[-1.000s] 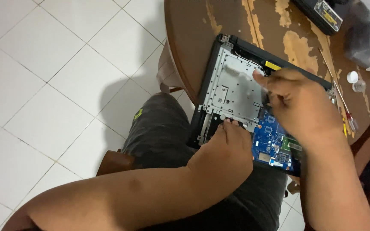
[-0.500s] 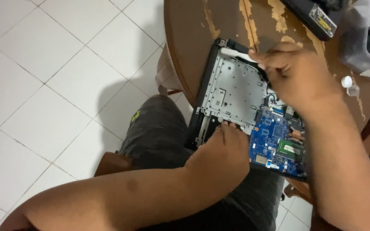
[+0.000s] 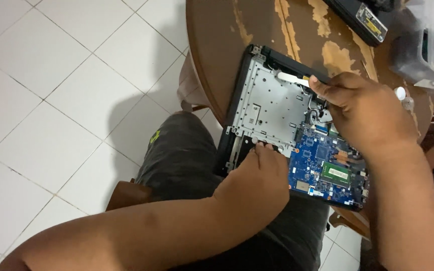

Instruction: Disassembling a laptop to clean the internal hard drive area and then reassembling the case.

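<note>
Opened black laptop chassis (image 3: 237, 108) lies bottom side up, half on the person's lap and half on the edge of a round brown wooden table with worn, peeling varnish (image 3: 212, 50). Nearest to the camera, the left forearm crosses the view from the lower left. The left hand (image 3: 257, 175) rests on the near edge of the laptop, with the fingers close together and the fingertips (image 3: 262, 146) pressed on the lower rim of the grey perforated metal plate (image 3: 269, 108) that covers the left part of the inside. I cannot tell if these fingers grip something or only press. Just beside this hand, to the right, the blue circuit board (image 3: 317, 155) is exposed, and a green memory module (image 3: 336, 173) sits in it. Under the laptop there are dark grey trousers (image 3: 182, 155) over the person's legs, and below is a floor of white square tiles (image 3: 51, 100).

Further away, the right hand (image 3: 362, 113) is above the upper middle part of the laptop. Its fingers are closed around a white flat plastic prying tool (image 3: 292, 78), whose tip lies on the metal plate near the far edge of the chassis. At the far side of the table lie a long black battery pack (image 3: 357, 20) and a grey plastic box (image 3: 418, 55), well apart from the hands.
</note>
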